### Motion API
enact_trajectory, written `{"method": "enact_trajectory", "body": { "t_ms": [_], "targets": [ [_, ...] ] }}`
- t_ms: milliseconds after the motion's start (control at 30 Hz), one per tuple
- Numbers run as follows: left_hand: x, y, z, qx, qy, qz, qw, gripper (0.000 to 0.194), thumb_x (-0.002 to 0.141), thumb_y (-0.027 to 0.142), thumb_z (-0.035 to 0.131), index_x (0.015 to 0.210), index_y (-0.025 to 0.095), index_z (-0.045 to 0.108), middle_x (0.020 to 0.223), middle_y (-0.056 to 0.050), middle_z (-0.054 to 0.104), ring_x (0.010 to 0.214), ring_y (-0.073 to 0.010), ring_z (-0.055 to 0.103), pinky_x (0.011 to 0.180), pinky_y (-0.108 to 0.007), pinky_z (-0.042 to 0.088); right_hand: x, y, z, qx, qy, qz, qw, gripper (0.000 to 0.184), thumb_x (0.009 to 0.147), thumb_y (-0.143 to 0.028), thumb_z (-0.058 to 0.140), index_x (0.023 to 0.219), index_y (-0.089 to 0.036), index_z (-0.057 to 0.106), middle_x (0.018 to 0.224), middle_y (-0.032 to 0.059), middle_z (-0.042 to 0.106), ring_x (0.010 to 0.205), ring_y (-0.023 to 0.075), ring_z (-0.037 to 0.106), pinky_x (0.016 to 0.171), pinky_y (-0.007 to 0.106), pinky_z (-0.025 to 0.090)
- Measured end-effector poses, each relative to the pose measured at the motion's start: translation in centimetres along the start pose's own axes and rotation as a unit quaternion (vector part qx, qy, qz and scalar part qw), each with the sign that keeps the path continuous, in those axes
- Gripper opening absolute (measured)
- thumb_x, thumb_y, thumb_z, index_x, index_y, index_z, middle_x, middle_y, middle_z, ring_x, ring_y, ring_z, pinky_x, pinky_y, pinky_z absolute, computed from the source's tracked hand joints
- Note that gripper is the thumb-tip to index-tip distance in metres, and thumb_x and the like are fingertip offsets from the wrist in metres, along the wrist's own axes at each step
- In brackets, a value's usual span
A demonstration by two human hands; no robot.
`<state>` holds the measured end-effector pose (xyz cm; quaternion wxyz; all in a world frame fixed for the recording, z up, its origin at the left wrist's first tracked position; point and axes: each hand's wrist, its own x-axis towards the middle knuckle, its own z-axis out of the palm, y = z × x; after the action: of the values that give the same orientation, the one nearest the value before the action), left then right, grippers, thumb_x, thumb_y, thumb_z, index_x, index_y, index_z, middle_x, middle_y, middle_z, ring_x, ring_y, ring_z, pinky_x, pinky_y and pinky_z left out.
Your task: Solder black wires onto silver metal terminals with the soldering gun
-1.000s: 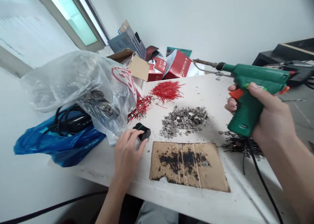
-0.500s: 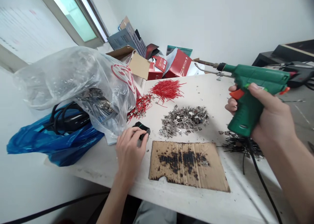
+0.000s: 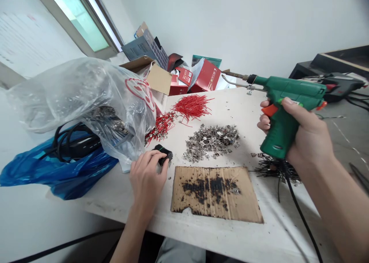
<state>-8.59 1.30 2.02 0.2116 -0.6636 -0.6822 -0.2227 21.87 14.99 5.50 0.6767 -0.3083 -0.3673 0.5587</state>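
Note:
My right hand (image 3: 308, 132) is wrapped around the handle of a green soldering gun (image 3: 294, 90), held up over the right side of the table. Its orange trigger lies by my fingers, and its metal tip points left. My left hand (image 3: 148, 174) rests on the table with thumb and fingers closed on a small black bundle (image 3: 163, 151), apparently of wires; the fingers partly hide it. Between the hands lies a piece of scorched cardboard (image 3: 250, 205) with black burn marks and a small metal piece (image 3: 235, 191) on it. Behind it is a heap of small metal terminals (image 3: 211, 140).
Red wires (image 3: 192, 106) lie behind the terminals, with red wires bearing metal ends (image 3: 161, 126) beside them. Black wires (image 3: 273, 169) lie under the soldering gun. At left are a clear plastic bag (image 3: 86, 86) and a blue bag (image 3: 72, 178). Red boxes (image 3: 204, 76) stand at the back.
The whole scene has shifted slightly left in the view. Both hands keep their holds, and the metal piece stays on the cardboard.

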Motion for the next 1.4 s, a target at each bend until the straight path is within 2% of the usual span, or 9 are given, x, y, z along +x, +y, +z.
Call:
{"method": "enact_trajectory", "body": {
  "t_ms": [333, 467, 567, 667, 767, 967, 1067, 1167, 1400],
  "targets": [
    [-0.1, -0.1, 0.3, 0.000, 0.020, 0.014, 1.000, 0.004, 0.091, 0.020, 0.068, 0.089, 0.023, 0.070, 0.097, -0.002, 0.073, 0.090, -0.0227, 0.067, 0.076, -0.035, 0.041, -0.2, -0.2, 0.0, -0.004, -0.010, 0.009, 1.000, 0.022, 0.081, -0.029, 0.076, 0.101, -0.019, 0.072, 0.095, 0.0082, 0.066, 0.062, 0.0140, 0.054, 0.054, 0.029, 0.041],
    [-0.1, 0.5, 0.1, -0.047, 0.033, 0.019, 0.998, 0.004, 0.092, 0.018, 0.066, 0.091, 0.022, 0.068, 0.097, -0.003, 0.072, 0.092, -0.0224, 0.066, 0.083, -0.036, 0.045, -0.2, -0.2, -0.1, 0.001, -0.011, 0.012, 1.000, 0.022, 0.083, -0.028, 0.075, 0.103, -0.019, 0.072, 0.096, 0.0085, 0.066, 0.062, 0.0143, 0.055, 0.055, 0.029, 0.041],
    [-0.4, 1.8, -0.7, -0.120, 0.059, 0.029, 0.991, 0.005, 0.092, 0.015, 0.066, 0.092, 0.020, 0.066, 0.099, -0.004, 0.073, 0.094, -0.0210, 0.068, 0.090, -0.036, 0.048, -0.2, -0.1, -0.1, 0.009, -0.021, 0.014, 1.000, 0.021, 0.084, -0.028, 0.075, 0.103, -0.019, 0.072, 0.095, 0.0084, 0.066, 0.063, 0.0139, 0.055, 0.055, 0.029, 0.041],
    [-0.5, 3.6, -1.7, -0.202, 0.071, 0.015, 0.977, 0.011, 0.091, 0.012, 0.067, 0.098, 0.021, 0.067, 0.099, -0.002, 0.075, 0.094, -0.0173, 0.070, 0.091, -0.032, 0.050, -0.4, -0.1, 0.1, 0.013, -0.034, 0.016, 0.999, 0.022, 0.085, -0.028, 0.074, 0.105, -0.018, 0.071, 0.095, 0.0081, 0.066, 0.062, 0.0131, 0.054, 0.053, 0.028, 0.041],
    [0.1, 5.7, -2.0, -0.280, 0.048, -0.028, 0.959, 0.011, 0.091, 0.014, 0.069, 0.097, 0.023, 0.069, 0.092, 0.002, 0.076, 0.085, -0.0122, 0.071, 0.083, -0.024, 0.054, -0.9, 0.0, 0.6, 0.010, -0.053, 0.021, 0.998, 0.022, 0.085, -0.029, 0.075, 0.105, -0.019, 0.071, 0.096, 0.0072, 0.067, 0.061, 0.0123, 0.054, 0.053, 0.028, 0.041],
    [3.1, 9.5, -0.7, -0.450, 0.013, -0.102, 0.887, 0.024, 0.085, 0.017, 0.076, 0.106, 0.025, 0.066, 0.086, 0.006, 0.076, 0.076, -0.0094, 0.073, 0.076, -0.019, 0.058, -2.0, 0.8, 1.6, -0.026, -0.129, 0.039, 0.990, 0.023, 0.079, -0.025, 0.083, 0.099, -0.020, 0.073, 0.100, 0.0060, 0.068, 0.065, 0.0123, 0.058, 0.053, 0.026, 0.043],
    [4.2, 10.6, -0.4, -0.481, 0.012, -0.104, 0.871, 0.026, 0.084, 0.019, 0.078, 0.104, 0.025, 0.064, 0.083, 0.006, 0.076, 0.072, -0.0101, 0.072, 0.072, -0.021, 0.058, -2.4, 1.2, 1.7, -0.048, -0.176, 0.062, 0.981, 0.026, 0.076, -0.024, 0.085, 0.099, -0.020, 0.074, 0.094, 0.0052, 0.068, 0.064, 0.0120, 0.057, 0.054, 0.026, 0.043],
    [4.7, 11.1, -0.3, -0.480, 0.023, -0.093, 0.872, 0.026, 0.084, 0.021, 0.078, 0.104, 0.025, 0.063, 0.083, 0.006, 0.076, 0.071, -0.0109, 0.071, 0.069, -0.022, 0.056, -2.7, 1.3, 1.7, -0.065, -0.212, 0.093, 0.971, 0.030, 0.074, -0.023, 0.086, 0.102, -0.021, 0.074, 0.094, 0.0041, 0.069, 0.062, 0.0108, 0.054, 0.055, 0.026, 0.044],
    [3.9, 11.0, 0.3, -0.418, 0.036, -0.069, 0.905, 0.026, 0.085, 0.026, 0.079, 0.109, 0.029, 0.068, 0.088, 0.007, 0.078, 0.070, -0.0113, 0.068, 0.072, -0.026, 0.056, -3.2, 1.2, 1.9, -0.079, -0.251, 0.130, 0.956, 0.036, 0.072, -0.021, 0.087, 0.106, -0.022, 0.075, 0.100, 0.0046, 0.070, 0.074, 0.0135, 0.059, 0.061, 0.026, 0.048]
  ]
}}
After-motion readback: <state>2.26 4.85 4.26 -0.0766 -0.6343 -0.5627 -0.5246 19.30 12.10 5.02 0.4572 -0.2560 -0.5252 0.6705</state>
